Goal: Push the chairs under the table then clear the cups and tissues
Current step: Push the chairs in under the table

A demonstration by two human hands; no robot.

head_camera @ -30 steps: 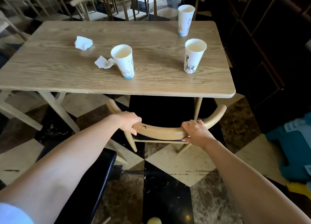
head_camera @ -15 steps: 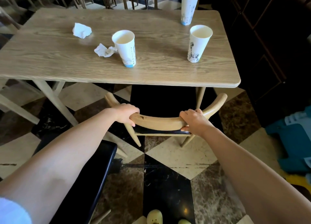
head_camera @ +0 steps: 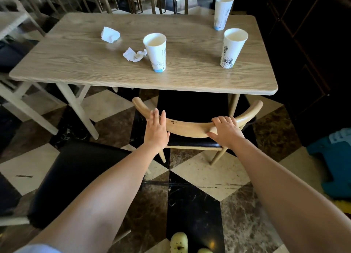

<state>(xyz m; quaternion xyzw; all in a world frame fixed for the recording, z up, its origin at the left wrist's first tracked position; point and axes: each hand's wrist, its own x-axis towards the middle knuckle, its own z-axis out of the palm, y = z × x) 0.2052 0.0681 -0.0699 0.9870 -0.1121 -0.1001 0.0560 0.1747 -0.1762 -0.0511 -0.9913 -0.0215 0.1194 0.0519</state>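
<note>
Floor: checkered marble tiles, so a chair is judged to slide readily when pushed.
Bench (head_camera: pixel 79 62): wooden; three cups and two tissues are carried, not yet cleared.
Chair (head_camera: pixel 190 128): seat is tucked partly under the bench edge; curved backrest is faced toward the person.
Left hand (head_camera: pixel 156 132): grip is flat and wide, palm laid on the backrest for pushing.
Right hand (head_camera: pixel 225 131): grip is curled around the backrest for steering.
Second chair (head_camera: pixel 76 176): dark seat is left out, near left.
</note>
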